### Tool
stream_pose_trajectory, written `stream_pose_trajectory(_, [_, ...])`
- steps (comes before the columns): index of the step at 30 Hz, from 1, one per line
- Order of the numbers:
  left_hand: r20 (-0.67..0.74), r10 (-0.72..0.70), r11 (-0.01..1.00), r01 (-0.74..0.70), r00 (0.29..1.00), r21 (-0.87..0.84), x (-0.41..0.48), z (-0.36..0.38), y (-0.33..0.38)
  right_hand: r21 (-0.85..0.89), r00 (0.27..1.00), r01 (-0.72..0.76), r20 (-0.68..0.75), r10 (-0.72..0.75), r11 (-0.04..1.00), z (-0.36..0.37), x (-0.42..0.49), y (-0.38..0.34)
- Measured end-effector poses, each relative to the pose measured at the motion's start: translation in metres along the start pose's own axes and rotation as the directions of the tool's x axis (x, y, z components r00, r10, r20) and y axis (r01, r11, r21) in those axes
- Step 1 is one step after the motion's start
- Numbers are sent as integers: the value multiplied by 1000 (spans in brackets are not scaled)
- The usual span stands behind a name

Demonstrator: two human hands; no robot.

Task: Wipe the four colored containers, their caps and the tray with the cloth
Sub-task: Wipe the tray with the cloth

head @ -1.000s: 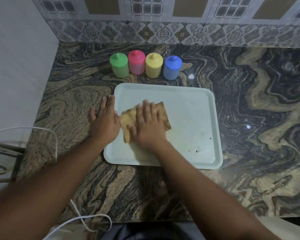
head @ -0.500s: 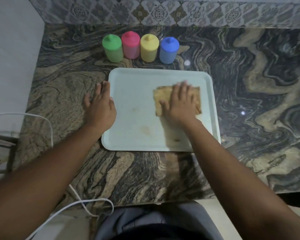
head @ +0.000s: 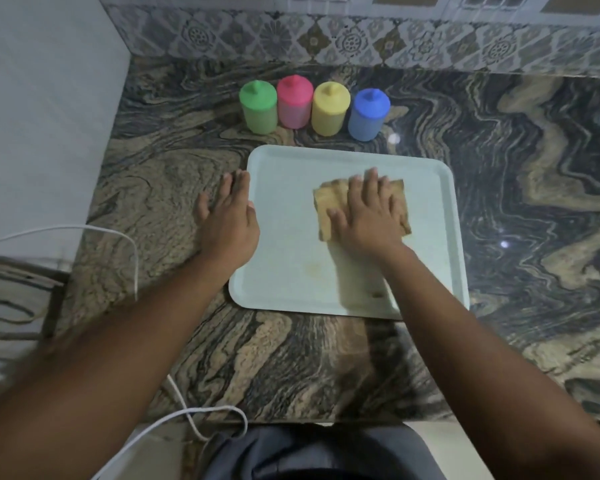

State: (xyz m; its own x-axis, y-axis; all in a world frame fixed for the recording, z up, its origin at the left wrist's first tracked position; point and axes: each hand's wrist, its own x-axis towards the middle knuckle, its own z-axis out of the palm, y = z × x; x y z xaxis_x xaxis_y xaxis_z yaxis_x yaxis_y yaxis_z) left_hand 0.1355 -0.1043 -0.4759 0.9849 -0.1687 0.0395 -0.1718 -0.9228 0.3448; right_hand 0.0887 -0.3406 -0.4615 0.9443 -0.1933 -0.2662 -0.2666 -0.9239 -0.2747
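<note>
A pale tray (head: 284,188) lies on the marbled counter. My right hand (head: 368,213) presses flat, fingers straight, on a folded tan cloth (head: 329,199) in the tray's right half. My left hand (head: 227,216) lies flat on the tray's left edge and the counter beside it. Behind the tray stand the capped containers in a row: green (head: 259,107), pink (head: 294,102), yellow (head: 329,108) and blue (head: 368,114).
A white cable (head: 132,251) loops over the counter's left edge and front. A white wall (head: 42,116) closes the left side, a patterned tile backsplash (head: 326,39) the back. The counter's front edge (head: 326,420) is close to my body.
My right hand slid the cloth from the tray's left side to its right half. My left hand stayed on the tray's left edge. The camera view shifted.
</note>
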Motion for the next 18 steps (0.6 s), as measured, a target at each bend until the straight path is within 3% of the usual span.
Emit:
stream_pose_trajectory(4, [7, -13, 1000, 13, 1000, 16, 0, -1, 3, 66, 981, 184, 41, -187, 981, 28, -6, -74])
stream_pose_trajectory(7, [22, -21, 999, 20, 1000, 40, 0, -2, 5, 17, 955, 276, 106, -277, 961, 40, -62, -66])
stream_pose_trajectory(9, [22, -17, 999, 16, 1000, 47, -1, -2, 5, -27, 968, 229, 112, -225, 973, 38, -89, -26])
stream_pose_trajectory(14, [52, 1, 999, -4, 999, 48, -3, -4, 4, -13, 986, -155, 67, 155, 988, -7, -78, 77])
stream_pose_trajectory(18, [44, -12, 998, 9, 999, 62, -3, -1, 7, 67, 992, -128, 30, 126, 990, -6, -33, 28])
